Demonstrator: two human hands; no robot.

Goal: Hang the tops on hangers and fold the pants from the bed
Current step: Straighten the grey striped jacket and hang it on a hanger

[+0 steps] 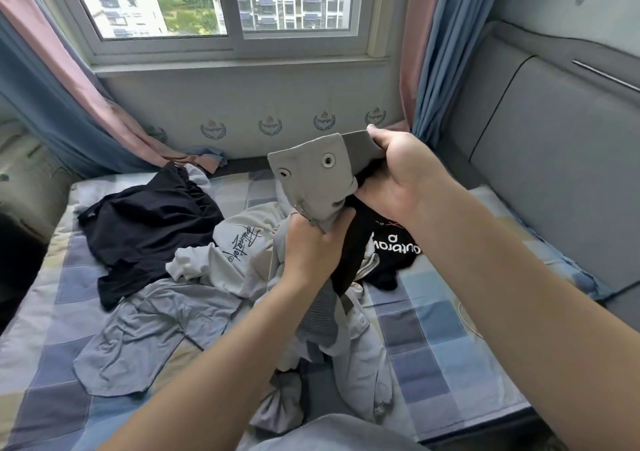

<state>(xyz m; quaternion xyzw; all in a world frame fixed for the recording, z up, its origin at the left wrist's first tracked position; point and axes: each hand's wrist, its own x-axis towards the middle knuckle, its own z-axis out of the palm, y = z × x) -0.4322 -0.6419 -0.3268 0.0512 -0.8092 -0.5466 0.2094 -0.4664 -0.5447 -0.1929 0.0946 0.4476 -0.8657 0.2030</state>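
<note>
Grey garment, with two metal eyelets, was held up above a checked bed. Left hand gripped its lower edge; right hand clutched its upper edge. Beneath lay a heap of clothes: a black top, a white top, a blue shirt.

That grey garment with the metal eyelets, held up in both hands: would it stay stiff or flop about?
Probably floppy: the grey eyeleted garment droops and bunches below the left hand. Likely light, since the right hand lifts it by pinching one edge. Not fragile, it seems.
</note>
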